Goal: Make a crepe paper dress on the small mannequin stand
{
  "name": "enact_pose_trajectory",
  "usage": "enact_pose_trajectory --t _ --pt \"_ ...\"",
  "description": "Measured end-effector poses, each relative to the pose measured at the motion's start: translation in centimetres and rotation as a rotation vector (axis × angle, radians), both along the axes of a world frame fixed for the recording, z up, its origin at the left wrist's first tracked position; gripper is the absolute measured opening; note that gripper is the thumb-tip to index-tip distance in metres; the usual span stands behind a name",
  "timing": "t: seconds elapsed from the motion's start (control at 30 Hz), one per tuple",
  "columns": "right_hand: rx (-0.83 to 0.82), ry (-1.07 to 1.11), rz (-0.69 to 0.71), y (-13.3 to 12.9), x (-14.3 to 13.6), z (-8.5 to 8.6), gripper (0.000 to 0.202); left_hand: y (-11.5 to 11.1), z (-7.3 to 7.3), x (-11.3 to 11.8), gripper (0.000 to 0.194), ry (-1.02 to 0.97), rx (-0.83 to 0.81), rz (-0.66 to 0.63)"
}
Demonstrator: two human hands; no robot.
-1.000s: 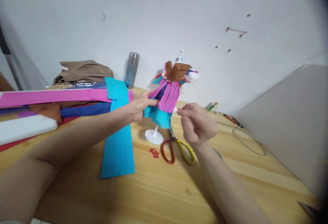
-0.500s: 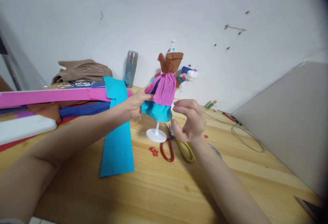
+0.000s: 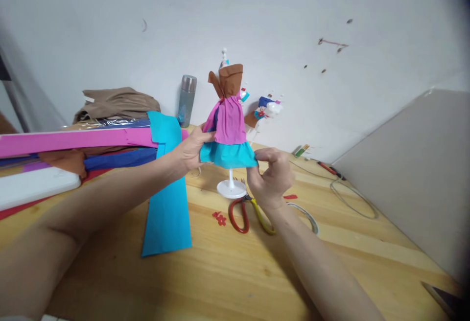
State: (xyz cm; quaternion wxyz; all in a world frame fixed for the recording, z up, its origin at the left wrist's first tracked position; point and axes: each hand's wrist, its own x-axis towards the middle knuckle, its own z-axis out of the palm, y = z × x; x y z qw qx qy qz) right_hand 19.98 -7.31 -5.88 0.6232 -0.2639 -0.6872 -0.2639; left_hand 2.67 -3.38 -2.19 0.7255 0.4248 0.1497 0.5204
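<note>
A crepe-paper doll point(image 3: 230, 120) on a white stand with a round base point(image 3: 231, 189) is held up in front of me. It has a brown top part, a pink cape and a turquoise skirt point(image 3: 231, 155). My left hand point(image 3: 195, 149) grips its left side, with the fingertips partly hidden behind the paper. Pinched between thumb and fingers of my right hand point(image 3: 272, 176) is the right corner of the skirt's hem, pulled outward. Below lie scissors point(image 3: 240, 216) with one red and one yellow handle, next to small red paper flowers point(image 3: 221, 219).
A turquoise paper strip point(image 3: 169, 213) lies left of the doll, beside piled coloured paper point(image 3: 81, 142) and brown cloth point(image 3: 117, 102). A thermos point(image 3: 187, 101) stands by the wall. Behind the doll are other decorated figures point(image 3: 270, 108). A wire coil point(image 3: 310, 218) and a cable point(image 3: 352, 203) lie right.
My right hand has closed on the skirt hem and spread it to the right. The doll's upper part has shifted left, and its base slightly right.
</note>
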Motion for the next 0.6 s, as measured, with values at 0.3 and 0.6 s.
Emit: enact_pose_trajectory --t 0.3,0.6 --pt "-0.129 0.004 -0.069 -0.1 -1.1 -0.7 0.026 0.1 0.1 0.1 0.051 -0.002 0.044 0.081" --pt "0.108 -0.155 -0.071 -1.0 -1.0 0.4 0.028 -0.2 -0.2 0.3 0.039 0.013 0.018 0.065"
